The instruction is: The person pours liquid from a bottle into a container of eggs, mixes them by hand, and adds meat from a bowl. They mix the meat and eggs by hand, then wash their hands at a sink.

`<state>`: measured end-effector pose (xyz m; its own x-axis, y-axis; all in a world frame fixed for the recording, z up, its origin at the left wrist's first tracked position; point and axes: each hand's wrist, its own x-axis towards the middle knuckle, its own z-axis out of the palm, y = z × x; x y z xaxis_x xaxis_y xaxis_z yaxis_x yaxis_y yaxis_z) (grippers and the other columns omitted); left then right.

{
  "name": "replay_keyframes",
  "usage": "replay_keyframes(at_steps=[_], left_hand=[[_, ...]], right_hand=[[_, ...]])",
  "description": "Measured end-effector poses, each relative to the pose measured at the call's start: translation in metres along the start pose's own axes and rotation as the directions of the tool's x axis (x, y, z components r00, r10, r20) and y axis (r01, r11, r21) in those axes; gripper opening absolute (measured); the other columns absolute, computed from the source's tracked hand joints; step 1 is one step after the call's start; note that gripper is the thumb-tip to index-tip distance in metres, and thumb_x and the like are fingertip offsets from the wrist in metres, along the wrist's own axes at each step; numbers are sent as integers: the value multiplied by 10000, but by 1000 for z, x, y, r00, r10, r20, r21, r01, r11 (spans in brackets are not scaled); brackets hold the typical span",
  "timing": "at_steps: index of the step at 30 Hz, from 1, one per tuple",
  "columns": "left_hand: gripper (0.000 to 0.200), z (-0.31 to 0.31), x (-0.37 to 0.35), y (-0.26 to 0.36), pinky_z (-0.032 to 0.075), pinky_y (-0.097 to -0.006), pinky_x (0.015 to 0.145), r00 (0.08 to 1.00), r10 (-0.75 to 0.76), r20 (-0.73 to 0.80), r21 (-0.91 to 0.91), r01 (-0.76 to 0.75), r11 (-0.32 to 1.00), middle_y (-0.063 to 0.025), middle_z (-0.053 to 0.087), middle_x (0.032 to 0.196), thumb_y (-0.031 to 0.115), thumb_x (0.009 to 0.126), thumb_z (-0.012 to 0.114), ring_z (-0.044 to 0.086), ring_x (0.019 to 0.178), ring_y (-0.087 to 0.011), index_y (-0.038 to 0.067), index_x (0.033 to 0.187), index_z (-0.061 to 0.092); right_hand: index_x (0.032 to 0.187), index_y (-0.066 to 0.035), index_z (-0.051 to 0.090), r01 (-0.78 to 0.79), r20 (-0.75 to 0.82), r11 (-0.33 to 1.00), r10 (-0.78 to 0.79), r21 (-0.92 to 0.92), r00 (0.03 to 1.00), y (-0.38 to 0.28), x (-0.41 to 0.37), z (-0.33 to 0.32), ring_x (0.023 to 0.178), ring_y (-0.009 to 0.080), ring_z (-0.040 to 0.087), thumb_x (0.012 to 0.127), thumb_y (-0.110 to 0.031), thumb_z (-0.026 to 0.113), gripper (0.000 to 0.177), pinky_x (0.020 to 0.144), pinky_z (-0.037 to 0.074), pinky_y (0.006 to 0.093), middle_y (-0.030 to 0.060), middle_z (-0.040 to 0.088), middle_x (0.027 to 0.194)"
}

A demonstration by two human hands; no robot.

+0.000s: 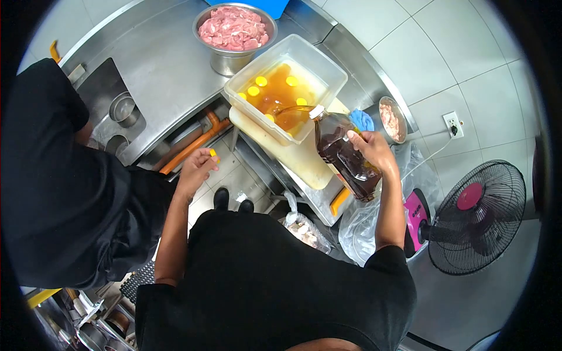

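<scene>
My right hand [373,151] grips a large clear plastic bottle [344,153] of dark brown liquid, tilted with its mouth over a translucent tub [325,61]. A brown stream runs from the mouth into the tub. Inside the tub, several egg yolks [253,91] lie in pale liquid with a brown patch [280,93] spreading through it. The tub rests on a white cutting board [304,164]. Off to the left, my left hand [196,171] pinches a small yellow cap [214,155] between its fingers, away from the tub.
A metal bowl of raw sliced meat [233,28] stands behind the tub. Another meat container [391,120] and a blue cloth [362,120] sit at right. A black fan [477,216] stands beyond my right arm. At left, a person in black [76,193] works beside a sink [108,88].
</scene>
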<state>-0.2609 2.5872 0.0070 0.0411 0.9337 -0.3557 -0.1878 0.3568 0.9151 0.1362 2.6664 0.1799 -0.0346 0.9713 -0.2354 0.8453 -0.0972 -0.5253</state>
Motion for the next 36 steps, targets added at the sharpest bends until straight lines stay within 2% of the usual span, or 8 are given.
replay_keyframes(at_steps=[3,14,16,22,24,28,32,36], left_hand=[[295,2,4,-2,341,-172,542,1000,8,17,-9,-7,1000,-32,617,923,207,841,632,551,726,-59,63,1063,501],[228,7,14,8,370,-193,535,989,146,14,-120,-144,982,-24,594,868,138,862,592,567,749,-83,47,1057,517],[237,7,19,14,369,-194,533,988,155,21,-102,-152,983,-26,594,870,136,864,589,569,750,-86,43,1070,518],[271,19,35,56,368,-193,529,977,189,101,-93,-180,979,-35,599,892,147,878,568,578,744,-94,27,1115,516],[271,29,42,70,367,-189,528,971,205,126,-148,-186,971,-44,600,897,158,884,563,582,737,-97,16,1111,519],[279,45,58,94,369,-170,525,935,255,247,-125,-231,965,-52,602,886,161,905,532,582,741,-88,-4,1129,509],[303,71,76,122,376,-195,556,907,292,303,-33,-297,954,-52,582,873,144,870,578,555,718,-86,-19,1120,522],[289,110,91,148,365,-187,557,871,328,366,-35,-340,940,-24,565,890,160,862,590,509,686,-63,19,1112,551]], right_hand=[[635,-38,550,5,-22,996,-3,92,1000,7,2,0,531,64,385,850,-453,591,469,475,308,246,-38,450,568],[613,-76,531,42,-121,931,2,363,993,3,-6,-8,486,36,318,868,-425,580,435,443,234,221,-77,394,537],[617,-90,523,59,-150,865,19,498,988,7,-7,-11,463,27,312,875,-431,566,430,428,223,210,-81,388,523],[615,-107,505,166,-339,798,51,580,939,16,-7,-3,434,23,319,889,-454,527,443,410,218,197,-80,387,511],[613,-105,510,218,-384,684,98,696,918,16,-7,1,436,25,321,887,-458,528,447,413,221,196,-77,385,507],[598,-107,504,318,-501,620,141,717,854,30,-4,18,425,34,303,891,-459,521,458,407,219,206,-66,384,501],[586,-105,501,335,-491,518,199,787,848,33,-9,31,434,36,314,892,-452,523,463,416,223,201,-60,408,511],[580,-105,491,386,-515,416,262,823,816,44,-6,55,433,36,311,892,-429,534,452,418,208,202,-62,399,505]])
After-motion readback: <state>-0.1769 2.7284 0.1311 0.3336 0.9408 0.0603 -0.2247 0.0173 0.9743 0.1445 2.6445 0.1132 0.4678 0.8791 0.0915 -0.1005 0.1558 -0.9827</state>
